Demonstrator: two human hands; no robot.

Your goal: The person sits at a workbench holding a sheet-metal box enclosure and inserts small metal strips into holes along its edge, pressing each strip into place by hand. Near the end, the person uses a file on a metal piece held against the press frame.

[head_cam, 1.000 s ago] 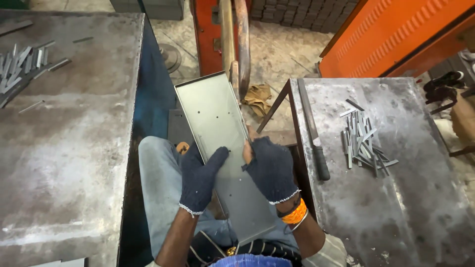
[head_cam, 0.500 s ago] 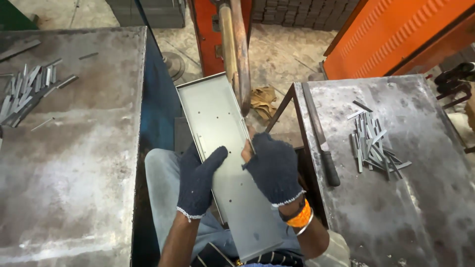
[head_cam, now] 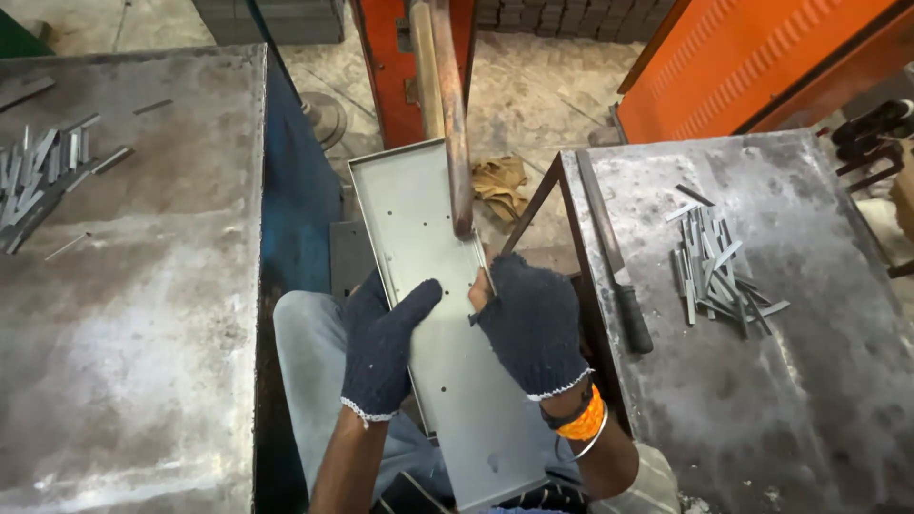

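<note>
Left surface: scuffed steel top (head_cam: 133,286), loose metal strips (head_cam: 43,176) heaped near its far left edge, well apart from the work.
Left hand (head_cam: 381,343): dark knit glove, closed on the left rim of the tray, thumb laid across its face.
Tray: long grey sheet-metal tray (head_cam: 428,286) with small punched holes, held over the lap between the two surfaces, far end tilted toward the rusty lever (head_cam: 452,124) of the orange press.
Right hand (head_cam: 531,324): gloved, orange bands at the wrist, gripping the right rim, bare fingertips at the edge.
Right surface: second steel top (head_cam: 762,381), dark-handled file (head_cam: 614,257) along its left edge, more strips (head_cam: 714,262) at centre.
Risk: likely cut from the raw rim at the exposed fingertips; possible slip off the knees, only two rim grips bearing a long sheet.
Risk: far end close under the lever, a snag or knock probable if raised carelessly.
</note>
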